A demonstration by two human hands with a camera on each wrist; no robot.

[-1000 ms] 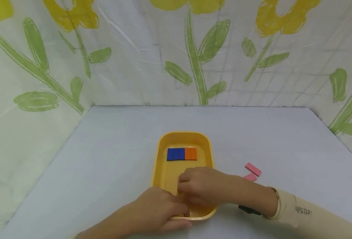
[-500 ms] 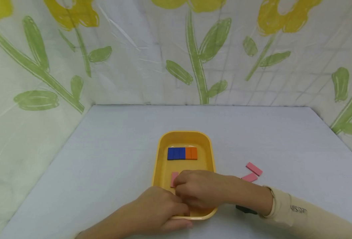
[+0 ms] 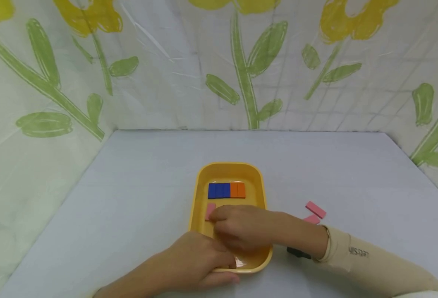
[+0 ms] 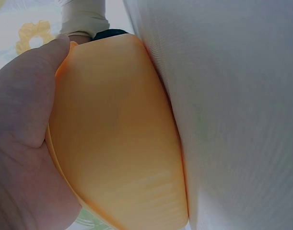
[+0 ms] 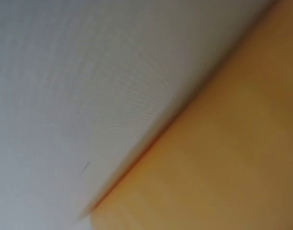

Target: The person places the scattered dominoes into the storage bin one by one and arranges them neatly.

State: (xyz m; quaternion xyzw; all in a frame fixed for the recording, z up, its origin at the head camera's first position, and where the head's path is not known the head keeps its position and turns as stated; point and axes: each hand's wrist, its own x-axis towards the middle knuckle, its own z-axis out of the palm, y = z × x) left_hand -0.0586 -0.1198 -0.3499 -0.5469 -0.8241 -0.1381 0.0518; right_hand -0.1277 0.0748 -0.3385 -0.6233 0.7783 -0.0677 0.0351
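A yellow tray (image 3: 194,215) stands on the table, and my left hand (image 3: 194,260) grips its near-left rim, fingers inside and thumb outside. The left wrist view has that hand (image 4: 26,110) against the tray's outer wall (image 4: 112,124). Inside the tray, my right hand (image 3: 241,225) pinches a small pink rectangular tile (image 3: 210,210) near the left wall; its fingertips are partly hidden. Just beyond lies a row of blue tiles (image 3: 219,191) and orange tiles (image 3: 237,191), side by side. In the right wrist view only the tray's wall (image 5: 223,158) and the tabletop show.
Two more pink tiles, one (image 3: 316,209) fully visible and one (image 3: 312,219) partly behind the right forearm, lie right of the tray. A dark object (image 3: 298,253) shows under the right wrist. Flower-printed sheeting (image 3: 159,82) encloses the white table (image 3: 137,174).
My right hand has carried the pink tile left and away from me, closer to the blue tiles. The left hand keeps its grip on the rim.
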